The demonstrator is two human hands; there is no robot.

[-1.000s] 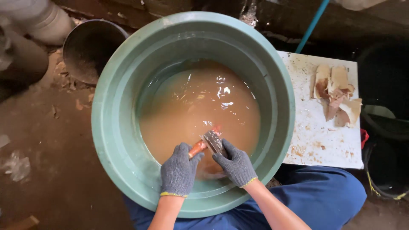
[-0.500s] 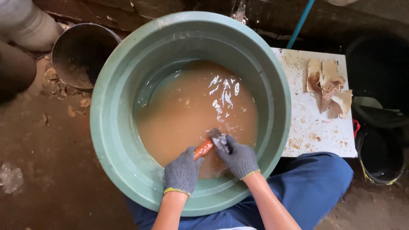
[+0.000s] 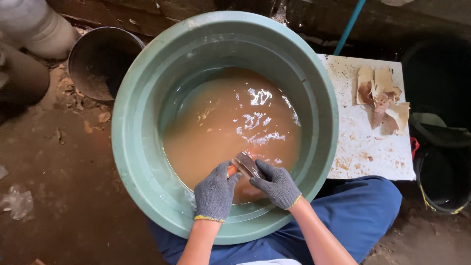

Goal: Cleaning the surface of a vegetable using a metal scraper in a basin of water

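Bare, damp earth floor surrounds a big green plastic basin (image 3: 147, 162) that holds murky brown water (image 3: 221, 132), with a dark metal bucket (image 3: 100, 61) at the far left and a white stained board (image 3: 363, 142) to the right carrying torn tan scraps (image 3: 380, 95). Both hands work at the near edge of the water. The left hand (image 3: 215, 194), in a grey knit glove, is clenched around an orange piece (image 3: 232, 169) that sits half under the surface. The right hand (image 3: 276, 184), gloved likewise, pinches a small dark abrasive sheet (image 3: 247, 164) and presses it down on top of that piece. What the orange piece is cannot be made out, since most of it is hidden by glove and water. Rubbing like this seems to go best with the piece held firmly and kept wet, the sheet laid flat, short even strokes along its length, and frequent dips to rinse away grit.
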